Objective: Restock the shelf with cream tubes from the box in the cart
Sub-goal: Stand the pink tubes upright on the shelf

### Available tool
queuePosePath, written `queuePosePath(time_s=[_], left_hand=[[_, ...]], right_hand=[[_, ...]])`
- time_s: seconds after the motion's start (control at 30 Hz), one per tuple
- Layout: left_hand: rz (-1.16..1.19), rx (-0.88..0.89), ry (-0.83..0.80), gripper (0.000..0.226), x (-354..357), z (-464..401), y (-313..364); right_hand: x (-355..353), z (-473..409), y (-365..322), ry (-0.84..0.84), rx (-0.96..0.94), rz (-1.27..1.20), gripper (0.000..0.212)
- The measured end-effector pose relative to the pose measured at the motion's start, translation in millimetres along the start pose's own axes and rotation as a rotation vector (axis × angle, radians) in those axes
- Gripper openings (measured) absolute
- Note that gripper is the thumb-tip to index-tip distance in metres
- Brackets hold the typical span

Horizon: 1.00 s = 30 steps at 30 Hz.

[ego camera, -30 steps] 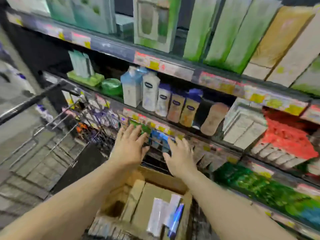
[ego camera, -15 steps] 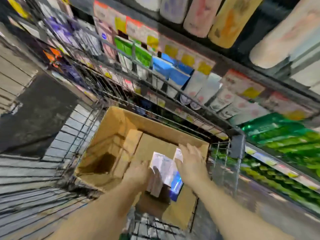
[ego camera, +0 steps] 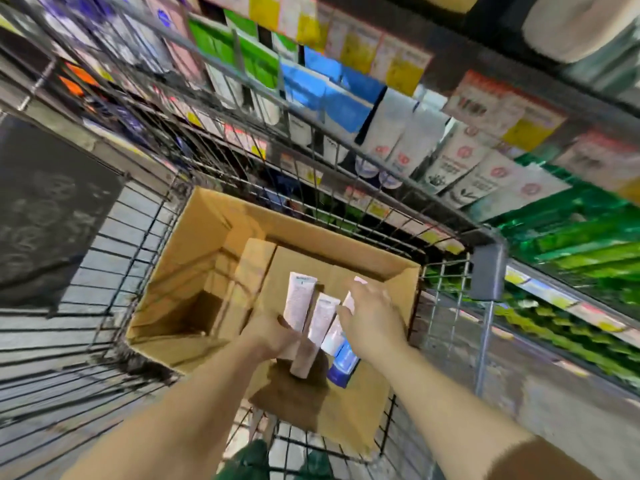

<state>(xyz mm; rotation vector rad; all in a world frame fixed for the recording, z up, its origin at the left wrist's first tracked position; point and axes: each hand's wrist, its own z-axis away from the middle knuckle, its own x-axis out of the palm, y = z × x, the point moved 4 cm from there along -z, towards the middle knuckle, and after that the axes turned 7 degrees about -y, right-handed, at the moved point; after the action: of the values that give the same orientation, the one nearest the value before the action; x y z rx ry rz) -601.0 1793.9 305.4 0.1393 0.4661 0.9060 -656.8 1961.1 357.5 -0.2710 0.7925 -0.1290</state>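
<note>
An open cardboard box (ego camera: 207, 237) sits in the wire cart (ego camera: 488, 275). Both my hands are inside it, over its right half. My left hand (ego camera: 273, 336) is closed around the lower ends of two pale cream tubes (ego camera: 298, 301), which stand tilted upward. My right hand (ego camera: 372, 320) curls over more white tubes with blue caps (ego camera: 341, 362), fingers touching them; how firm the grip is stays unclear. The shelf (ego camera: 398, 133) beyond the cart carries rows of white and blue tubes.
The cart's wire wall stands between the box and the shelves. Price tags (ego camera: 530, 129) line the shelf edges. Green packs (ego camera: 581, 247) fill the lower shelf at right. A dark mat (ego camera: 52, 209) lies on the tiled floor at left. The box's left half is an empty hollow.
My hands came down from the shelf edge into the box. The left hand has gathered two tubes and lifted them upright; the right hand has settled over the remaining tubes.
</note>
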Motion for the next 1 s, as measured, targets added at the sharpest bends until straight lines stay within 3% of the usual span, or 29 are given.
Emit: queuePosePath(time_s=[0.1,0.2,0.33,0.43,0.53,0.6,0.77,1.0], left_hand=[[-0.021,0.177,0.157,0.03,-22,26,19],[0.094,0.422,0.247,0.039,-39,49,42],[0.135,0.643,0.075,0.04,-47,57,54],[0.167,0.442,-0.016,0.035,-35,27,24],[-0.062,0.087,0.098,0.05,-10,-8,-21],[-0.068,-0.01,0.113,0.059,8,-20,-37],[0.002,-0.022,0.132,0.04,17,-31,-43],[0.133,0.151,0.057,0.05,-36,35,5]], right_hand=[[-8,3,-16,-0.192,0.056,-0.256,0.034],[-17,6,-37,-0.37,0.082,-0.546,0.051],[-26,0,-30,-0.306,0.157,-0.802,0.071],[-27,-4,-16,-0.236,0.175,-0.808,0.044],[-19,-12,6,-0.171,0.208,-0.741,0.054],[-9,-17,19,-0.157,0.192,-0.728,0.052],[-1,-13,23,-0.197,0.181,-0.801,0.019],[-50,31,-7,-0.248,0.132,-0.797,0.024]])
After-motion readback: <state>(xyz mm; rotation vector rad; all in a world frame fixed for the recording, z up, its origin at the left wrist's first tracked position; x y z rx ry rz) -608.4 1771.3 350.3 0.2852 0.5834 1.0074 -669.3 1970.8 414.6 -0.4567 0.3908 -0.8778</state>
